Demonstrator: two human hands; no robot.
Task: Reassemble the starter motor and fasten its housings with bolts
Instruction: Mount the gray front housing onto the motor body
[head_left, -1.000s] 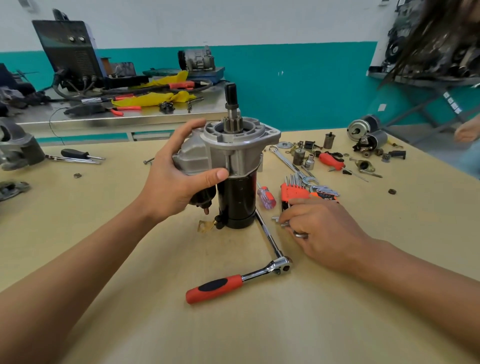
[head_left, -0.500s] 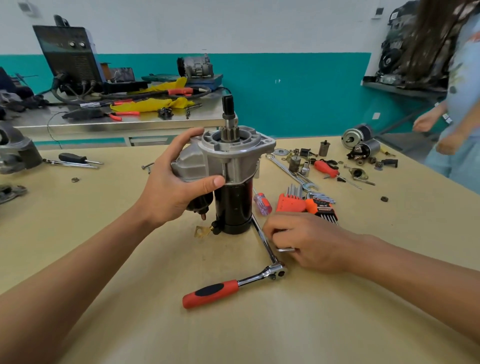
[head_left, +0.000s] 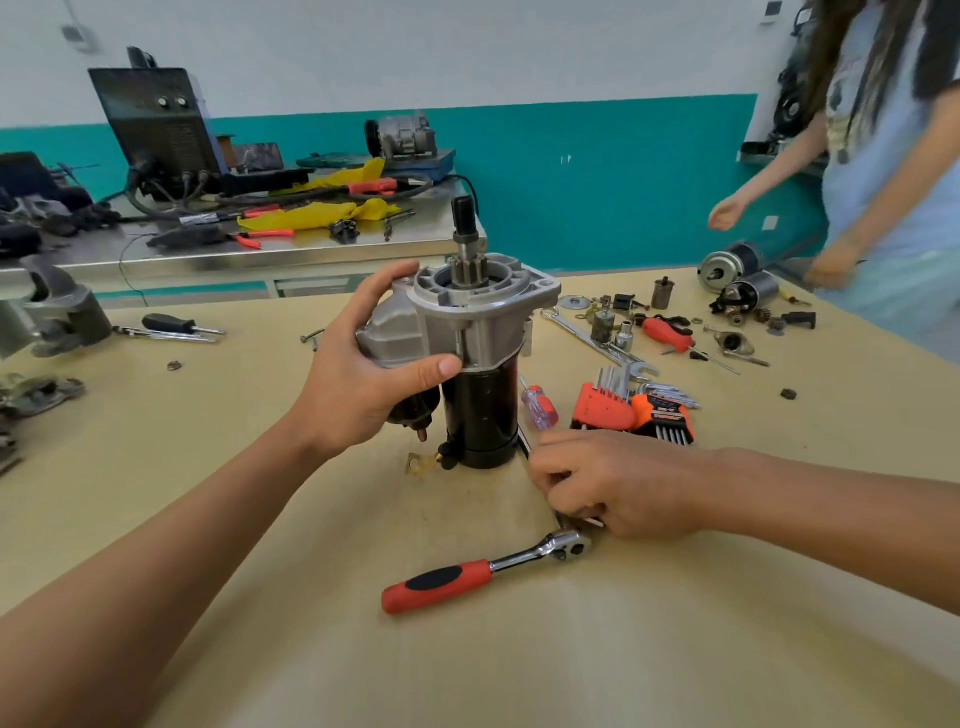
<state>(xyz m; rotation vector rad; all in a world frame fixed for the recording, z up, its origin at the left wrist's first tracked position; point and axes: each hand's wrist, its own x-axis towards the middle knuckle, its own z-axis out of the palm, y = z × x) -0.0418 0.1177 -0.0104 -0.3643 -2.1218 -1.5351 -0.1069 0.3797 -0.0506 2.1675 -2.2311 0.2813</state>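
The starter motor (head_left: 478, 364) stands upright on its black end near the middle of the counter (head_left: 675, 649), its pinion shaft pointing up. The left hand (head_left: 358, 389) grasps it from the left side: the fingers (head_left: 387, 278) curl over the back of the grey aluminium housing and the thumb presses on its front. The right hand (head_left: 618, 483) rests on the counter just right of the motor's base, its fingers clenched round a thin metal rod (head_left: 589, 519), of which only a short end shows under the hand. A red-handled ratchet (head_left: 483, 571) lies towards the near edge, its head just beside that hand. Beyond the right hand lie an orange hex key set (head_left: 631, 410) and a small screwdriver (head_left: 540, 408). Loose parts (head_left: 727, 306) are scattered towards the far right corner, where another person (head_left: 883, 156) stands.
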